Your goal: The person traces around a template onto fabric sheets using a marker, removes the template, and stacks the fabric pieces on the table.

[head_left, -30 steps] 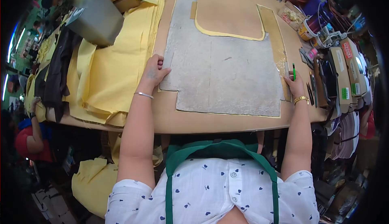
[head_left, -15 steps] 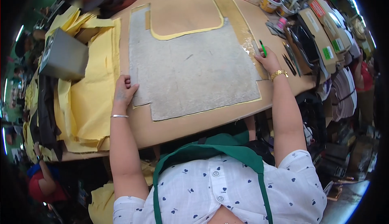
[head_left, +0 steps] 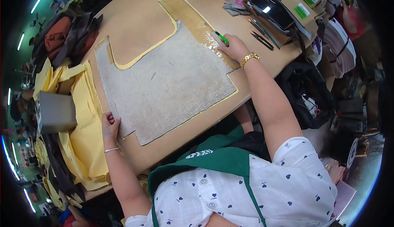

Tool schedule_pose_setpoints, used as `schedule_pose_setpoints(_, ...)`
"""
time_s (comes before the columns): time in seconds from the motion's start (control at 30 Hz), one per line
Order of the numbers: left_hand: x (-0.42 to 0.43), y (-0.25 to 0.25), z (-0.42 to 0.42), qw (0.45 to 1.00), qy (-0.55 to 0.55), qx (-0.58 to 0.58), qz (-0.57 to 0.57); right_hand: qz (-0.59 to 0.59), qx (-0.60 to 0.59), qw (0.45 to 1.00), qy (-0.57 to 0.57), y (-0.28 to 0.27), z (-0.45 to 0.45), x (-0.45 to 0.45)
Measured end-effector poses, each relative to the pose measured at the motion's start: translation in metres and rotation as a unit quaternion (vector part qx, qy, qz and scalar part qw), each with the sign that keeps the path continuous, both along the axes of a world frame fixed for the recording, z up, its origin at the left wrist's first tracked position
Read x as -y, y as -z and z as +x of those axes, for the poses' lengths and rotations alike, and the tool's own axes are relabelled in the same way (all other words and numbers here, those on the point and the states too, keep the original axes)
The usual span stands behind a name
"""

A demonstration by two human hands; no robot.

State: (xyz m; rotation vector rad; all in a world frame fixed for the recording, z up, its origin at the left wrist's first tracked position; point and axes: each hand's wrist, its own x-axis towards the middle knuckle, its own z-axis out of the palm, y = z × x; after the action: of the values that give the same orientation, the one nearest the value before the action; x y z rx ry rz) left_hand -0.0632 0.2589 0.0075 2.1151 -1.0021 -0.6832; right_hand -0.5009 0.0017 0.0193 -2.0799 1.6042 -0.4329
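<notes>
Right hand (head_left: 233,48): closed round a slim green pen (head_left: 222,37), right at the edge of a flat grey U-notched panel (head_left: 172,79).
Left hand (head_left: 110,126): curled, thumb by the opposite edge; cannot tell whether pinching.
Panel: flat on the tan worktop (head_left: 135,17), between both hands.
Slant: just swung round in view, panel apparently unshifted; placement seemingly kept.

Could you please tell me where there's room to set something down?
The widest bare patch lies between the grey sheet and dark cloth, including the notch. A narrow strip of table borders the sheet's near edge. Yellow fabric and a metal block crowd the left; boxes, the right.
</notes>
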Motion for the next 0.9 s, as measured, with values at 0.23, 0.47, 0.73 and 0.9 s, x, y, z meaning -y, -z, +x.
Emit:
schedule_pose_setpoints(0.23,0.002,-0.005,0.000,0.999,0.002,0.025,0.035,0.050,0.018,0.997,-0.059,-0.007,-0.010,0.012)
schedule_pose_setpoints(0.47,0.004,0.000,0.005,0.999,0.012,0.002,0.043,0.043,0.052,0.992,-0.104,-0.004,-0.018,0.016)
schedule_pose_setpoints(0.73,0.003,0.001,0.001,1.000,0.007,0.015,0.003,0.072,0.072,0.991,-0.084,0.002,-0.019,0.019)
schedule_pose_setpoints(0.9,0.003,-0.007,-0.010,0.999,-0.018,-0.004,-0.029,0.073,0.092,0.989,-0.091,0.006,-0.019,0.018)
